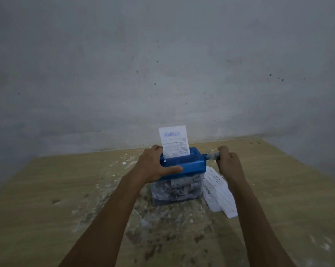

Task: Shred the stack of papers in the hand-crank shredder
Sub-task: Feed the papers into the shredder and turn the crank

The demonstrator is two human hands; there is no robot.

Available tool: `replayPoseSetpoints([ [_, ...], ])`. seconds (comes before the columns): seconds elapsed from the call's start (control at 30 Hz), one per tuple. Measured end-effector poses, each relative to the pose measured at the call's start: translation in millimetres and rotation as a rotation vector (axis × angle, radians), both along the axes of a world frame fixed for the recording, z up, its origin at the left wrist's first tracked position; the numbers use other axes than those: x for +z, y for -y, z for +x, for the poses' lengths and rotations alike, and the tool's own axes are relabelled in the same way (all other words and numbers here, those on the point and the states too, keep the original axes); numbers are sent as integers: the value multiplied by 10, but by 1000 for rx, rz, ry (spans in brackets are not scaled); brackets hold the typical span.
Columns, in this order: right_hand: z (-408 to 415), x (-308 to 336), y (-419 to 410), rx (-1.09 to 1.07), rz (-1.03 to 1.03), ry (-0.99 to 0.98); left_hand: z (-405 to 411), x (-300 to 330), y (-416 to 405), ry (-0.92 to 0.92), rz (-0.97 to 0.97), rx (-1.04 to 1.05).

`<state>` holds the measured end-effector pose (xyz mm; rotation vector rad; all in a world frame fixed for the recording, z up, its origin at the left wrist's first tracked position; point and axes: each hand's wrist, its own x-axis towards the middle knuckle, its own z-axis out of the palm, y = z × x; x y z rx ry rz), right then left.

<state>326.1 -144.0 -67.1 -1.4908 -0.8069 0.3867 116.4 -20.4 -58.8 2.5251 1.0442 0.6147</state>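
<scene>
With the left hand point(155, 166) gripping the blue shredder point(184, 164) and the right hand point(228, 160) wrapped round its crank point(211, 156), turn slowly so the paper point(174, 140) goes in straight

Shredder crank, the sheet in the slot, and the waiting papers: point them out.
crank point(211, 156), head view, on the grey shaft beside the fist
sheet point(173, 139), head view, middle of its upright part
waiting papers point(218, 191), head view, on the top sheet
</scene>
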Motion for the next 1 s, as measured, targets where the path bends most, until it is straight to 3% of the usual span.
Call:
replayPoseSetpoints([
  [0.17,24,171,-219,-96,35,92,-2,-30,-18,-7,-5,-18],
  [0.37,195,335,-573,-118,-111,169,25,-41,-51,25,-11,-28],
  [0.57,236,204,-902,17,-327,143,-6,-40,-23,63,-5,-30],
  [0.73,233,1,-916,102,-445,-47,10,-56,21,85,0,7],
  [0.9,252,-5,-880,126,-478,10,20,-86,40,106,7,24],
  [1.0,273,-158,-848,189,-612,162,19,-84,44,111,8,25],
])
